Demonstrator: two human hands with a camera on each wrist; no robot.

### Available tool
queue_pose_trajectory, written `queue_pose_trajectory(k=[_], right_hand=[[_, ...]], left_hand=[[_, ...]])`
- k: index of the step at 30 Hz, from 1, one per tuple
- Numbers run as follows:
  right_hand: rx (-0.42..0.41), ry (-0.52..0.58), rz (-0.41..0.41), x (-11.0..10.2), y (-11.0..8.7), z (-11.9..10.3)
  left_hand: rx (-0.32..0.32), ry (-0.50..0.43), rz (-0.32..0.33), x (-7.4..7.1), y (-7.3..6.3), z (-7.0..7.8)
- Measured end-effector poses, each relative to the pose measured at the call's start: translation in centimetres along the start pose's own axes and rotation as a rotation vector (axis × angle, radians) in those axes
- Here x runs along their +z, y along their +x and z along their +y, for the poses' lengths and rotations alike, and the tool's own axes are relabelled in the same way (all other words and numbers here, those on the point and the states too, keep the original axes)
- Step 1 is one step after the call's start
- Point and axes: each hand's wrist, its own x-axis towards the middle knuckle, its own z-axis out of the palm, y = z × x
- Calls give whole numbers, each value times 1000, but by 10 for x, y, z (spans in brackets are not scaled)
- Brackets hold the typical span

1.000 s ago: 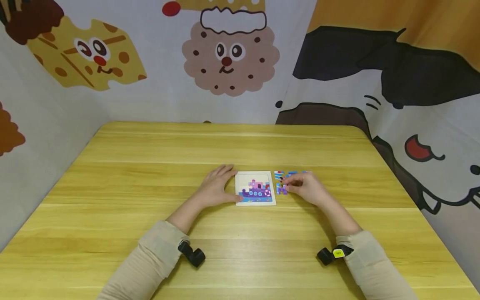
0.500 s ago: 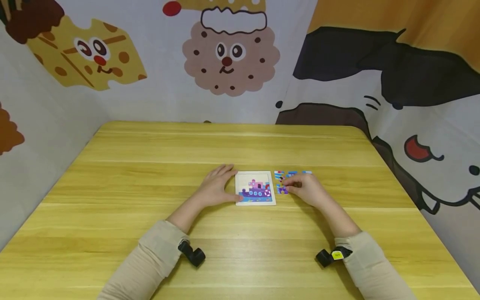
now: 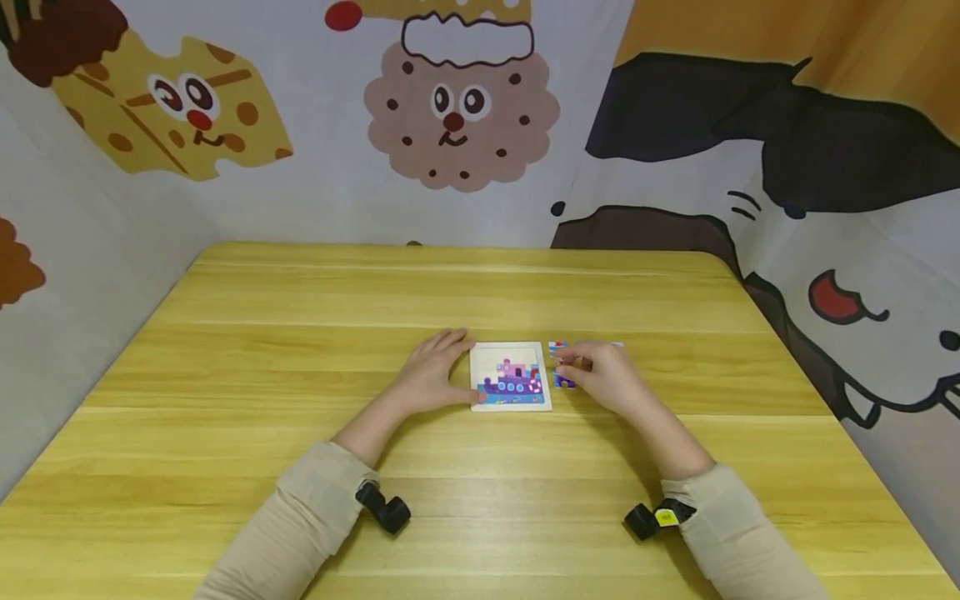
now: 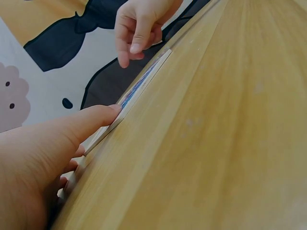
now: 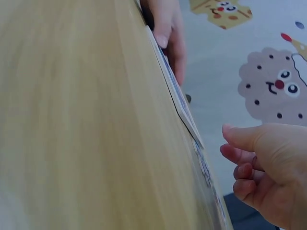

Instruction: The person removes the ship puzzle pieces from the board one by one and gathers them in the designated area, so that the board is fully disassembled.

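While the puzzle frame [image 3: 517, 407] is steadied along its nine o'clock edge by the widely spread left hand [image 3: 433, 375], the loose pieces [image 3: 564, 384] at its three o'clock are best pinched singly by the right hand [image 3: 609, 377], whose fingers are half curled with nothing visibly gripped.

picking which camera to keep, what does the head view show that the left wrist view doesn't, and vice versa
Only the head view: a readable boat picture on the board, loose puzzle pieces beside it, both sleeves and the cheese figure.
Only the left wrist view: the board's side edge, with backdrop showing between board and right hand.
Both: left hand, its thumb on the board; right hand; table; at least part of the cookie figure.
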Motion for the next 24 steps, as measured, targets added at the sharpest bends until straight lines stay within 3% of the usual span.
queue_pose_trajectory(k=[11,24], right_hand=[[11,27,-107,20,12,-20],[25,-30,-150,32,24,-26]], left_hand=[[2,-1,-3,-3,-1,2],[-4,-4,3,-3,0,2]])
